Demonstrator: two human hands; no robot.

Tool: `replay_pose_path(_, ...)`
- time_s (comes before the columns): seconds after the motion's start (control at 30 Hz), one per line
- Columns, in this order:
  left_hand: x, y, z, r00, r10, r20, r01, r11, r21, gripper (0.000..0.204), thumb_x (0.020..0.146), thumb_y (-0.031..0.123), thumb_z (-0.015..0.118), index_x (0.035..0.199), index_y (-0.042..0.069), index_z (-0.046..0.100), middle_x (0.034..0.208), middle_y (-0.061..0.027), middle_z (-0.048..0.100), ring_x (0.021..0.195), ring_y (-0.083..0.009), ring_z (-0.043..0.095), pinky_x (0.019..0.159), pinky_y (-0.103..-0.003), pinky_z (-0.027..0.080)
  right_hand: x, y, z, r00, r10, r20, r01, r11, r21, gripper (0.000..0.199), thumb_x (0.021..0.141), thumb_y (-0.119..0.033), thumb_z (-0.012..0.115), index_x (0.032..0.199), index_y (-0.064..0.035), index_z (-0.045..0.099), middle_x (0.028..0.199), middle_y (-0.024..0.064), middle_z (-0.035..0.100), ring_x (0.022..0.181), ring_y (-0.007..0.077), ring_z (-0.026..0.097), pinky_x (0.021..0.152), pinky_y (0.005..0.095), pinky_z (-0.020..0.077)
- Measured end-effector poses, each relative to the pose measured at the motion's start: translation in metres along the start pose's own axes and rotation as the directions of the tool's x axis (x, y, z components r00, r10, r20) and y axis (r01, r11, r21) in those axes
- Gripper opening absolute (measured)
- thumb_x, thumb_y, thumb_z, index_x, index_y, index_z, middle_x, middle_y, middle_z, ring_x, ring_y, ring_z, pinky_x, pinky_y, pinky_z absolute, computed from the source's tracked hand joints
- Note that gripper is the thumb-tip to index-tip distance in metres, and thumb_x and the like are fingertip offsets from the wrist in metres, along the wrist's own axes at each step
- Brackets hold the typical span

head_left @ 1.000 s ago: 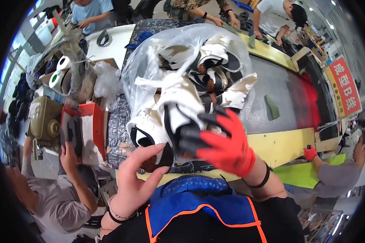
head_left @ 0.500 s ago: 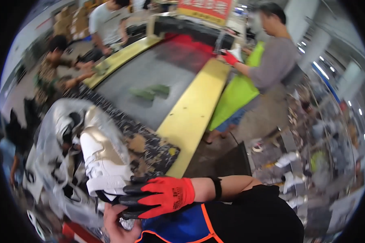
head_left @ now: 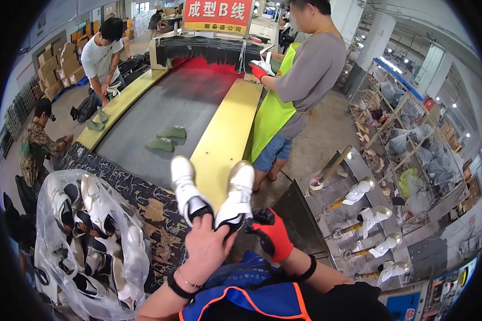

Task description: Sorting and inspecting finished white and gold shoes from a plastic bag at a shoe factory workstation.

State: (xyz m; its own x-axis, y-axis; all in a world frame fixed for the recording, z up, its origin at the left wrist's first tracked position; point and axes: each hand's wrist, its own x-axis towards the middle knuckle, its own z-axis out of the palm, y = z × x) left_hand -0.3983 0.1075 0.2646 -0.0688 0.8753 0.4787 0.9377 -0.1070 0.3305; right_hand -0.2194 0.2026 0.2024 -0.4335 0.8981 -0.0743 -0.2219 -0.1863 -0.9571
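Observation:
My bare left hand (head_left: 207,243) grips a pair of white sneakers by their dark-lined openings, toes pointing away from me. Its fingers reach into the left sneaker (head_left: 185,184), while its thumb is at the heel of the right sneaker (head_left: 237,192). My right hand (head_left: 273,232), in a red glove with black-coated fingers, is close beside the right sneaker's heel. Its fingers are curved and apart, with nothing visible between them; whether they touch the shoe is unclear. At lower left, a clear plastic bag (head_left: 139,259) holds several white, black and gold sneakers.
Ahead runs a dark conveyor belt (head_left: 144,115) bearing green shoe lasts (head_left: 160,143), flanked by yellow boards (head_left: 219,125). A co-worker in a green apron (head_left: 276,120) stands right, holding a shoe. Several white shoes sit on a metal rack (head_left: 326,214) at right. Two more people are at left.
The white sneaker has moved from above the bag to the right, and two sneakers now show in my left hand. My gloved right hand has moved right. My view has turned.

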Motion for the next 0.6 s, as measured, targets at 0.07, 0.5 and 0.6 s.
replay_pose_path(0.07, 0.009, 0.005, 0.013, 0.999, 0.039, 0.033, -0.038, 0.999, -0.022, 0.019, 0.072, 0.028, 0.077, 0.077, 0.013, 0.066, 0.087, -0.0136, 0.051, 0.081, -0.0338, 0.054, 0.058, -0.041, 0.047, 0.001, -0.006, -0.019, 0.990, 0.130, 0.048, -0.136, 0.977, 0.164, 0.016, 0.087, -0.004, 0.065, 0.102, -0.0019, 0.060, 0.094, 0.0058, 0.064, 0.088, 0.0166, 0.063, 0.077, 0.0309, 0.0522)
replay_pose_path(0.5, -0.013, -0.003, 0.082, 0.781, 0.340, 0.524, -0.244, 0.938, -0.245, 0.033, 0.077, 0.043, 0.072, 0.095, 0.015, 0.071, 0.100, -0.0133, 0.057, 0.097, -0.0299, 0.057, 0.072, -0.039, 0.054, 0.019, -0.017, -0.055, 0.979, 0.203, 0.033, -0.206, 0.971, 0.125, 0.028, 0.096, -0.015, 0.059, 0.120, -0.0004, 0.058, 0.110, 0.0088, 0.066, 0.099, 0.0181, 0.064, 0.087, 0.0324, 0.0527)
replay_pose_path(0.6, -0.015, -0.005, 0.076, 0.750, 0.316, 0.581, -0.194, 0.945, -0.263, 0.034, 0.078, 0.044, 0.072, 0.096, 0.015, 0.071, 0.098, -0.0128, 0.058, 0.096, -0.0297, 0.058, 0.072, -0.039, 0.054, 0.020, -0.014, -0.041, 0.985, 0.131, 0.116, -0.123, 0.990, -0.072, 0.027, 0.094, -0.005, 0.057, 0.120, 0.0016, 0.059, 0.109, 0.0076, 0.065, 0.102, 0.0188, 0.063, 0.088, 0.0314, 0.0506)
